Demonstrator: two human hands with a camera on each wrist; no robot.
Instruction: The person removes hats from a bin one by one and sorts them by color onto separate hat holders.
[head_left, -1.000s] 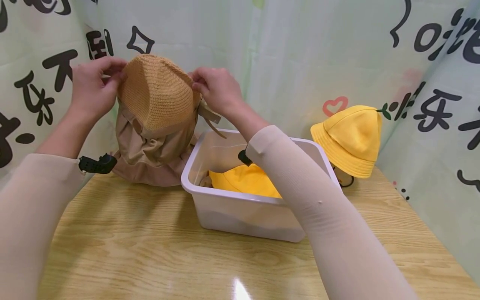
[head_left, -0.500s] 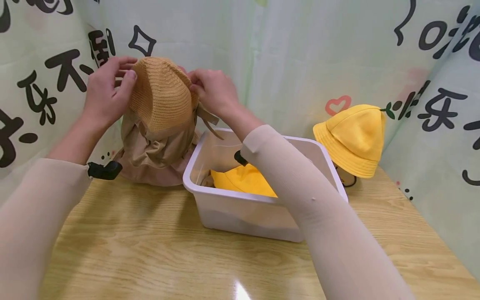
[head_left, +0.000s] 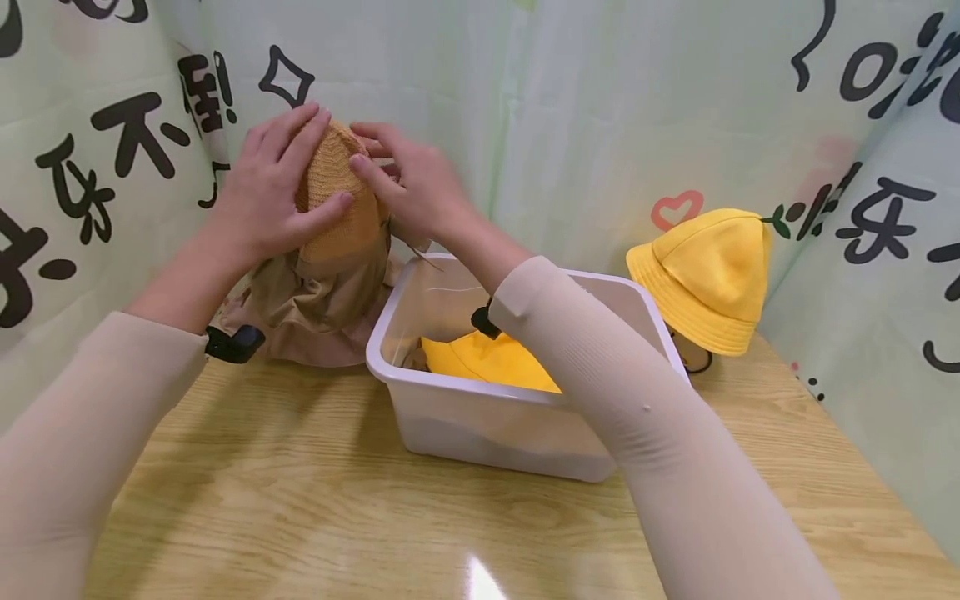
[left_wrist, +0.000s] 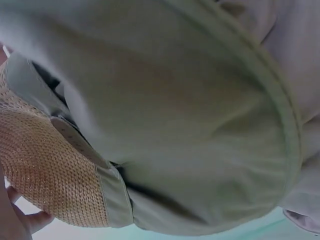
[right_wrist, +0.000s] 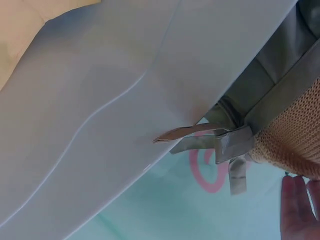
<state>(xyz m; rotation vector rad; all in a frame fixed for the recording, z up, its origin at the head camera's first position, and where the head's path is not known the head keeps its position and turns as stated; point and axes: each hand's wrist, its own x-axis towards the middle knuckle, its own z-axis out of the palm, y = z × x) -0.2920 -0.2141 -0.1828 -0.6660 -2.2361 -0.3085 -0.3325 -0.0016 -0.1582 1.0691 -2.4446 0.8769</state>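
A sun hat with a tan knitted crown and a drooping beige cloth brim stands at the back left in the head view. My left hand lies along the crown's left side, fingers fairly straight and thumb across its front. On the other side my right hand touches the crown near its top, fingers extended. In the right wrist view, fingertips are against the knit, and a ribbon tie hangs at the crown's base. The left wrist view shows the broad cloth brim close up.
Pinkish-brown cloth lies under the hat. A white plastic bin beside it holds a yellow cloth item. Right of the bin stands a yellow bucket hat. A printed curtain hangs behind the wooden table.
My left hand has slid rightward from the crown's edge onto its side. My right hand has loosened its pinch and spread its fingers. The crown now looks narrower and more upright.
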